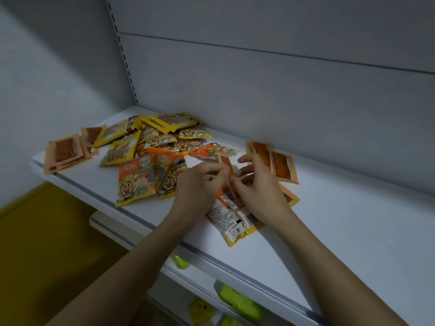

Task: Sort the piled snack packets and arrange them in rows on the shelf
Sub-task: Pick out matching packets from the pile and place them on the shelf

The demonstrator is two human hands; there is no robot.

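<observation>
1. Head view. White shelf [329, 215] carried the snack packets loose; no bin or box held them.
2. Main pile [153, 147] lay toward the shelf's left-back part: yellow packets and orange cartoon-face packets, overlapping at all angles.
3. Stack of pale-orange window packets [64, 152] sat at the far left edge, just apart from the pile.
4. Two more window packets [273, 162] lay side by side near the back wall, right of the hands, slightly overlapping.
5. One packet, printed back up [235, 220], lay near the front edge beneath both hands.
6. Left hand [200, 182]: fingers curled, fingertips pinching a small orange packet [227, 164] raised just above the shelf.
7. Right hand [256, 182]: fingers curled inward, gripping the same small packet from the other side. It partly covered another window packet [292, 198] on the shelf.
8. Lower shelves below held green items [240, 302], blurred.
</observation>
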